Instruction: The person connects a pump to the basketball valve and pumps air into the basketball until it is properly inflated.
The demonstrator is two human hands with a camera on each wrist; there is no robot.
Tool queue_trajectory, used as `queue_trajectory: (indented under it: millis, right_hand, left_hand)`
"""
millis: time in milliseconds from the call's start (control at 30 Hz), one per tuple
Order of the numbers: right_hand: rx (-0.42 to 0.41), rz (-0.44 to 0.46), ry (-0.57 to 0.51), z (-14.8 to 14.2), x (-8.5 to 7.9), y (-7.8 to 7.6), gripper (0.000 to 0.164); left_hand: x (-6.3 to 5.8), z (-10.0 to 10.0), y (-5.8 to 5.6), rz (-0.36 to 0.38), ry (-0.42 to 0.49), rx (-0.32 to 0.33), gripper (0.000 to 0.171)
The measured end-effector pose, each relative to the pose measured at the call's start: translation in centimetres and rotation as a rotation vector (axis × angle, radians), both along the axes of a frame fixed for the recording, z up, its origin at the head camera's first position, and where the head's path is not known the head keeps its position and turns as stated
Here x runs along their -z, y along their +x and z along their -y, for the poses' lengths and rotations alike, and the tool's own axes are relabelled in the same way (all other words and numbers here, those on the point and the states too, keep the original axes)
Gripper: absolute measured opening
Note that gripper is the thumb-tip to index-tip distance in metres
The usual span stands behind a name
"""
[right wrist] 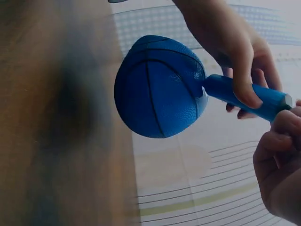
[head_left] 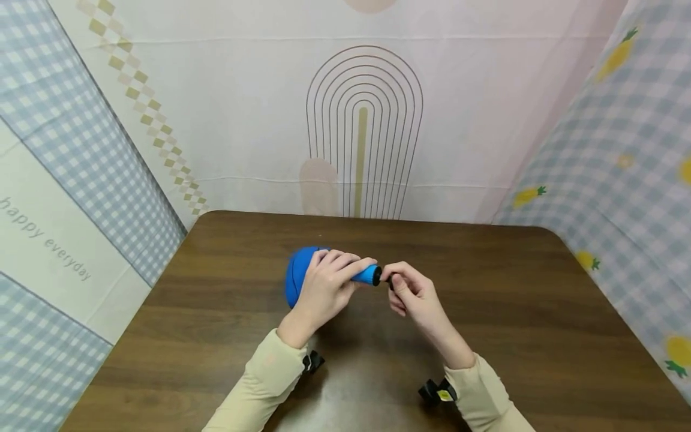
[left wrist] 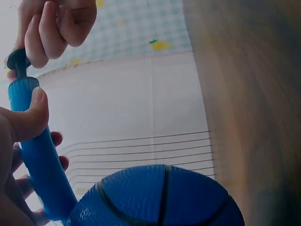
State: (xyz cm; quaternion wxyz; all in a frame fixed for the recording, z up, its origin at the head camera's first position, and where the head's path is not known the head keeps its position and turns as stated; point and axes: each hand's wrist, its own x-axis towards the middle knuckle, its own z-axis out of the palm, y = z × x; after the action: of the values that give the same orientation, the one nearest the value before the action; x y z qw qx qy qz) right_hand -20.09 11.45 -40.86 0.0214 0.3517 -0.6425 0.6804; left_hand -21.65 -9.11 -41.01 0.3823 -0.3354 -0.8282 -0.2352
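A small blue basketball (right wrist: 160, 89) with black seams looks dented on one side in the right wrist view. Joined to it is a blue hand pump (left wrist: 42, 160), its nozzle end against the ball. My left hand (head_left: 329, 282) grips the pump's barrel, thumb along one side and fingers round the other. With my right hand (head_left: 412, 294) I pinch the pump's black handle (left wrist: 19, 61), which sits close to the barrel's end with a short length of rod showing. In the head view, the left hand covers part of the ball and most of the barrel.
Beneath the hands lies a brown wooden table (head_left: 216, 360). A pale printed cloth (head_left: 243, 120) hangs behind its far edge, with checked cloth at both sides. Each wrist wears a black camera mount (head_left: 432, 393) below the sleeve cuff.
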Motion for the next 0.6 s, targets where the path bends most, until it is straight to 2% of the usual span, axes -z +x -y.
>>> queue_trajectory:
  millis: [167, 267, 367, 433, 500, 600]
  right_hand:
    - [0.03, 0.01, 0.02, -1.3, -0.9, 0.4, 0.015]
    - [-0.001, -0.03, -0.055, -2.6, -1.8, 0.5, 0.019]
    - [-0.113, -0.121, -0.192, -3.2, -1.9, 0.2, 0.025]
    - [-0.176, -0.164, -0.235, -2.9, -1.6, -0.2, 0.026]
    - [-0.187, -0.15, -0.215, -2.3, -1.1, -0.5, 0.024]
    - [-0.131, -0.078, -0.119, -1.6, -0.5, -0.6, 0.019]
  left_hand:
    - [-0.1, 0.6, -0.3, 0.084, 0.026, 0.034, 0.039]
    - [0.1, 1.1, -0.7, 0.107, 0.061, 0.024, 0.04]
    - [0.3, 0.9, -0.7, 0.077, 0.083, 0.008, 0.04]
    - [0.4, 0.3, -0.4, 0.043, 0.09, 0.007, 0.038]
    - [0.4, -0.3, 0.0, 0.003, 0.085, 0.012, 0.037]
    - [0.4, -0.8, 0.2, -0.023, 0.079, 0.019, 0.036]
